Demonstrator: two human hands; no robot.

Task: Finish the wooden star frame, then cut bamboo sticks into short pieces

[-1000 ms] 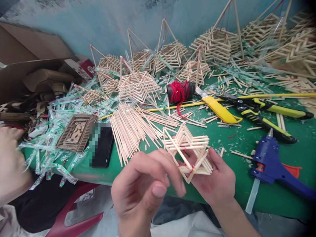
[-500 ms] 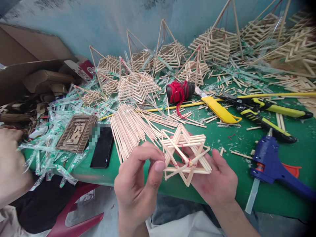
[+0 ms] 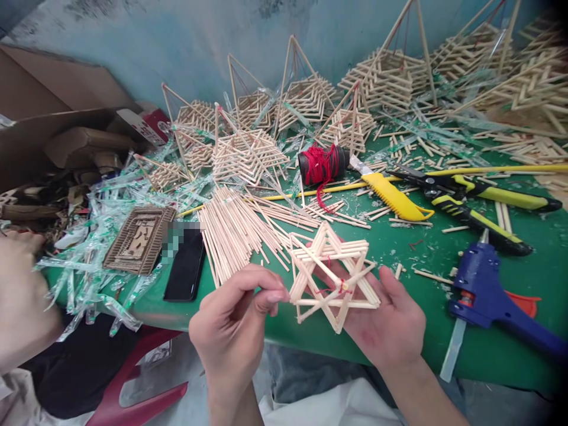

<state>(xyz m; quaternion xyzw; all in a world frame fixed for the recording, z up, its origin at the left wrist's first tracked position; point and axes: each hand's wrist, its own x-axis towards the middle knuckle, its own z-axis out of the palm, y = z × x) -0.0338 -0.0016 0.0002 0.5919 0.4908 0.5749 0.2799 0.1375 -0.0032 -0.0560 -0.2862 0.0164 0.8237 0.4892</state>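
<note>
Currently the stick star sits on the open right hand above the green counter, left hand pinched beside it (contact unclear), so a tilted palm could drop it or a careless fingertip snag its red thread.

My left hand no longer reaches over the stick star — it's just beside it, fingertips pinched together.

The star-shaped frame of pale sticks looks like matt wood, the black phone smooth and glossy, the yellow-handled cutter plastic, and the green worktop smooth with a slight sheen.
</note>
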